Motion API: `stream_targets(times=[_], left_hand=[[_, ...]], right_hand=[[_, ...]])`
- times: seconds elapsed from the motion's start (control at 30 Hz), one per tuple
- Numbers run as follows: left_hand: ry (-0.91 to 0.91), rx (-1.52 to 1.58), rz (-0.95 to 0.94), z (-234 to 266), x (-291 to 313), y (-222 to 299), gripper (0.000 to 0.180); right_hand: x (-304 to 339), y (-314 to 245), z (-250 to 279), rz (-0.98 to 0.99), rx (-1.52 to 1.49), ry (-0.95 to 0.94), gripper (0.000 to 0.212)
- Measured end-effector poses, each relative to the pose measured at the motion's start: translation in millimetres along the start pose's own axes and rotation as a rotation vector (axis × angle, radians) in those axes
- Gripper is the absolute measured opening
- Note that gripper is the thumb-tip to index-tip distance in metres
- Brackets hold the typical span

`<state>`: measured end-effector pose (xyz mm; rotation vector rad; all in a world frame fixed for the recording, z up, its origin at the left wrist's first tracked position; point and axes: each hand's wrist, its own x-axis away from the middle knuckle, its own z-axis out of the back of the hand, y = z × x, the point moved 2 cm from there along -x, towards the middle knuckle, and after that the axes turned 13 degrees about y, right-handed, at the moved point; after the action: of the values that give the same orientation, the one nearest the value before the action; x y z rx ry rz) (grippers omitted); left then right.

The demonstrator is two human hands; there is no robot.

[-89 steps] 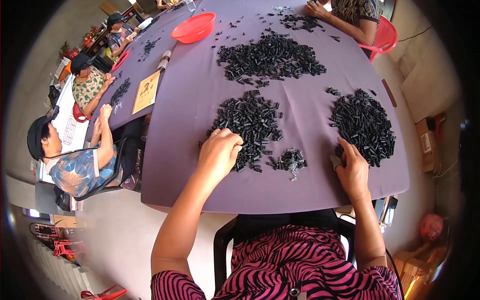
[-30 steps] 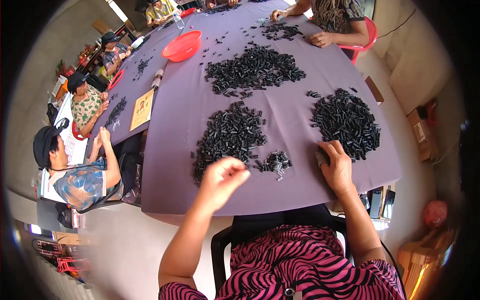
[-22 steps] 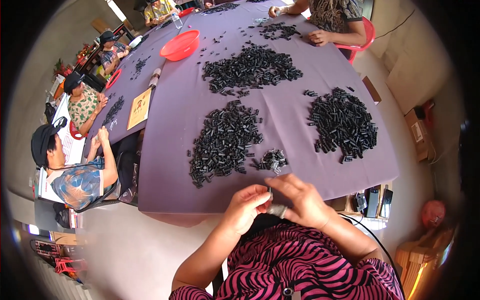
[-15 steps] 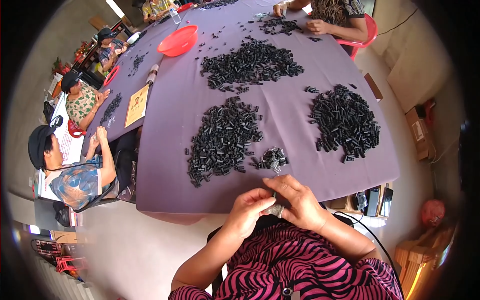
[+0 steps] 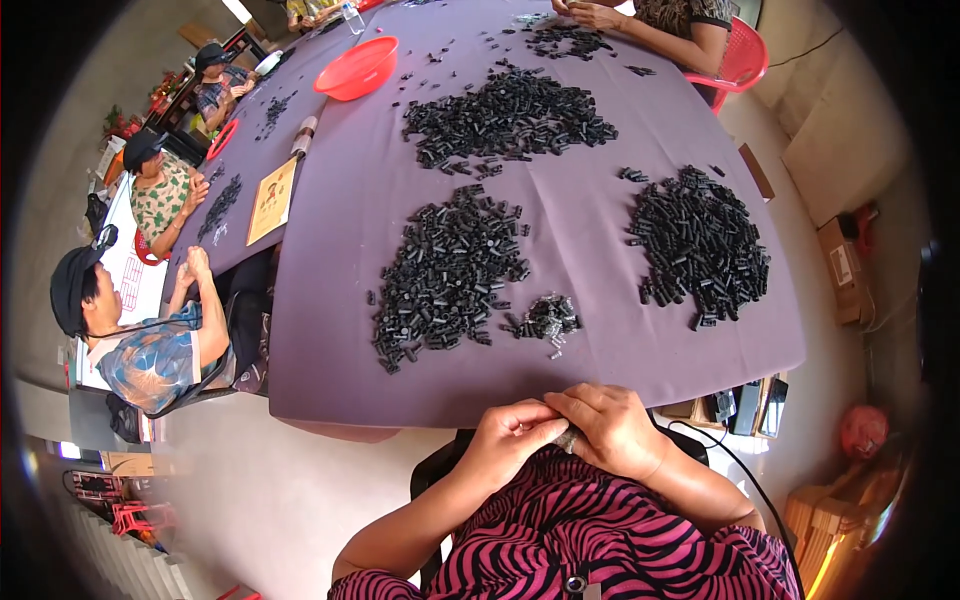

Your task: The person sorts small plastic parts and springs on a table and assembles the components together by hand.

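Observation:
My left hand (image 5: 515, 440) and my right hand (image 5: 612, 428) meet in front of my body, just off the table's near edge. Both have their fingers closed and touching each other. Whatever small piece is between the fingertips is hidden. A greyish wrapping (image 5: 567, 438) shows at a finger between the hands. Beyond them on the cloth lies a small heap of clear and silvery pieces (image 5: 552, 318) mixed with black ones. A large pile of short black cylinders (image 5: 450, 275) is just left of it, and another black pile (image 5: 700, 243) lies to the right.
A third black pile (image 5: 510, 115) spreads farther back on the purple tablecloth (image 5: 335, 240). A red basin (image 5: 358, 70) and a yellow booklet (image 5: 272, 203) stand to the left. People sit along the left side; another person's hands (image 5: 590, 12) work at the far right. Boxes (image 5: 745, 405) sit below the right edge.
Both hands have drawn nearer my body, and the right fingers have folded down over the left fingertips. The camera view has shifted slightly.

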<state>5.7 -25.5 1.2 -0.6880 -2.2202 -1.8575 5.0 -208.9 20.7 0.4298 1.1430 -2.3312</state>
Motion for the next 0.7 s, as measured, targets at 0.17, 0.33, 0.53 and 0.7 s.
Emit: stream_targets(times=[0.17,0.33,0.53,0.7], left_hand=[[0.007,-0.008,-0.060,0,0,-8,0.013],[-0.023,-0.121,-0.145,3,-1,-10,0.015],[0.179,-0.608,-0.607,12,0,29,0.018],[0.656,-0.905,-0.874,77,-39,60,0.023]], right_hand=[[3,-1,0,0.049,-0.016,0.024,0.048],[1,-5,-1,0.055,0.004,0.014,0.044],[2,13,5,-0.030,0.043,0.039,0.031],[-4,62,38,-0.349,0.333,0.211,0.043]])
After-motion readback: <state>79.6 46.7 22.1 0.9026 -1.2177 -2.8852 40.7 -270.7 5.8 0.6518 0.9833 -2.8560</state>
